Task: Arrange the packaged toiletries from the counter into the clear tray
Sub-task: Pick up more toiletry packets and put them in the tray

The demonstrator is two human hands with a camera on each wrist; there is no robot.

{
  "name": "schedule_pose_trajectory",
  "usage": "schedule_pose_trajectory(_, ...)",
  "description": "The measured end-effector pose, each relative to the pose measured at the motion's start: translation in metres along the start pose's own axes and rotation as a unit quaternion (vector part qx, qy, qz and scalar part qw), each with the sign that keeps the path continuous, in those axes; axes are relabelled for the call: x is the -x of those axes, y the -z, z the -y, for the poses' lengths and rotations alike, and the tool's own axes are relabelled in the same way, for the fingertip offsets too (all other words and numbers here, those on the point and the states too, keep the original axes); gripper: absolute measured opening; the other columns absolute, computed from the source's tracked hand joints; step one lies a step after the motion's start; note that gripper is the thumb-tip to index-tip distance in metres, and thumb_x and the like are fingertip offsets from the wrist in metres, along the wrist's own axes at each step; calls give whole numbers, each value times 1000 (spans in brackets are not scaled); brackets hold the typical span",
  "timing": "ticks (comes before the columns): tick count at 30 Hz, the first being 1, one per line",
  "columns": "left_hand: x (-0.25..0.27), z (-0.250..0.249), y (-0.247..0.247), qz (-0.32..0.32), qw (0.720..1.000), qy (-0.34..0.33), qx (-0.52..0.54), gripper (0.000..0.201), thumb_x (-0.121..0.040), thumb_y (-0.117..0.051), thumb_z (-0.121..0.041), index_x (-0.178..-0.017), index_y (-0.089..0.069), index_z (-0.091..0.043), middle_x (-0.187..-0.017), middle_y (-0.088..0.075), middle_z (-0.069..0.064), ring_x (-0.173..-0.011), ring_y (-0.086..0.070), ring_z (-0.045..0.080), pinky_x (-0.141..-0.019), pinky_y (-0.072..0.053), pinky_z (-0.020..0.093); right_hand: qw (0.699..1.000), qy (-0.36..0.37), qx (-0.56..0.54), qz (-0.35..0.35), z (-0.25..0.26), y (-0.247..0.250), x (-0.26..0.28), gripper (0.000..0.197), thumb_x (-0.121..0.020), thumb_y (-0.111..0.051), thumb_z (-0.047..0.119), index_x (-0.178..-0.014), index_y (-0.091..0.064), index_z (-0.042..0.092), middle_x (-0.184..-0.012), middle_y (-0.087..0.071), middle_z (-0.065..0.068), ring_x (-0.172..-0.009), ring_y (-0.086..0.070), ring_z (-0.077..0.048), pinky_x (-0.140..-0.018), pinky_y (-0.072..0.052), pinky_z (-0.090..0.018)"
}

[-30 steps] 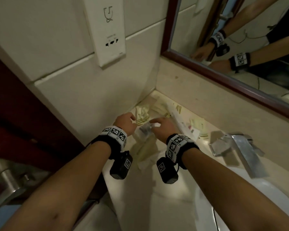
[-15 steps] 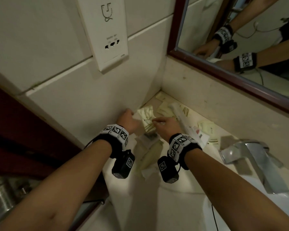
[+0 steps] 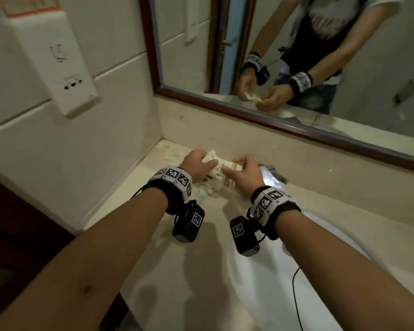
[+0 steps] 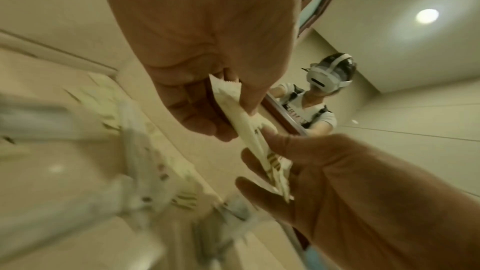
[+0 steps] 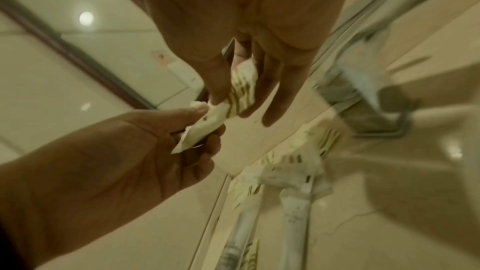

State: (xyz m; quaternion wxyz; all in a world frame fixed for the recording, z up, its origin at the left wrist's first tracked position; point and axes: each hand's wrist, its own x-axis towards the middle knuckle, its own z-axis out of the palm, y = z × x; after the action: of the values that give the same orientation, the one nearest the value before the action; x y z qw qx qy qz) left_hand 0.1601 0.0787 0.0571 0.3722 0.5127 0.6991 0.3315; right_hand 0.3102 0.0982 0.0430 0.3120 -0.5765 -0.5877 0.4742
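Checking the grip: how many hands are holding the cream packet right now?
2: the left hand pinches one end of the cream packet, the right hand the striped end.

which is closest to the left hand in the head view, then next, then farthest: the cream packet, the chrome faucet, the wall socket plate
1. Cream packet: held at one end by the left hand, with the right hand on its other end.
2. Chrome faucet: to the right, past the right hand.
3. Wall socket plate: high on the left wall.
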Motion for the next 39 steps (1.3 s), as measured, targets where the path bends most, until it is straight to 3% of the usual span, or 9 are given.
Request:
schedule_pose_trajectory(5,27,-67,-84,30,998,-62,12,27,-91,-61,-31,-96,-63,-4,-92,-68,17,-82,-66,31,-73,-53,37,993,-32,-101,-59,-20,87,39,25,-87,-70,24,-102,-55,10,-88,-64,-10,-69,-63,-20,-53,-57,-31)
schedule_pose_trajectory(7,39,-92,-117,54,996,-66,16,26,-91,-60,-36,-91,-60,-9,-79,-65,7,-68,-63,23,-58,-53,25,991,-26,-109,-67,-34,124,52,19,-88,-68,22,-95,-57,8,-87,-64,-12,-70,-63,-22,-62,-59,-39)
schedule_pose_trajectory(10,60,-124,-170,89,992,-87,-2,31,-92,-59,-38,-86,-60,-8,-60,-58,0,-45,-54,11,-39,-41,17,993,-19,-99,-67,-60,181,77,15,-92,-64,21,-89,-56,8,-75,-60,-9,-54,-55,-17,-49,-50,-29)
schedule_pose_trajectory(16,114,-176,-300,119,982,-139,-42,39,-96,-53,-37,-102,-59,1,-95,-67,18,-84,-64,33,-70,-53,38,989,-51,-82,-114,-123,307,132,22,-98,-52,26,-94,-55,5,-64,-52,-7,-44,-45,-16,-42,-36,-23)
schedule_pose_trajectory(20,155,-208,-384,139,975,-167,-42,31,-100,-45,-29,-108,-53,0,-93,-62,12,-73,-62,29,-52,-50,30,980,-85,-41,-175,-167,387,166,26,-101,-44,29,-99,-57,7,-67,-55,-6,-49,-49,-18,-42,-37,-23)
schedule_pose_trajectory(23,180,-227,-440,152,970,-186,-46,30,-101,-40,-25,-109,-52,1,-98,-66,21,-81,-65,37,-64,-55,39,971,-103,-5,-215,-196,434,192,27,-102,-39,27,-101,-58,7,-73,-56,-8,-52,-50,-19,-44,-38,-25)
schedule_pose_trajectory(29,211,-254,-514,224,955,-189,-51,24,-102,-36,-19,-106,-49,1,-99,-61,21,-51,-57,19,-28,-38,14,937,-163,-17,-309,-249,510,234,27,-94,-53,37,-103,-53,11,-103,-65,-14,-80,-63,-27,-56,-51,-33)
schedule_pose_trajectory(34,216,-263,-542,243,941,-213,-100,23,-99,-45,-21,-101,-56,-1,-102,-63,20,-87,-60,32,-69,-50,34,947,-196,-55,-249,-276,544,262,30,-83,-73,25,-101,-64,2,-82,-66,-7,-71,-60,-19,-60,-49,-29)
schedule_pose_trajectory(39,208,-264,-565,306,917,-228,-116,13,-91,-60,-10,-92,-69,0,-90,-70,11,-78,-65,22,-70,-51,28,918,-218,18,-330,-297,563,275,13,-83,-71,16,-72,-67,16,-74,-63,-1,-80,-62,-24,-80,-53,-39)
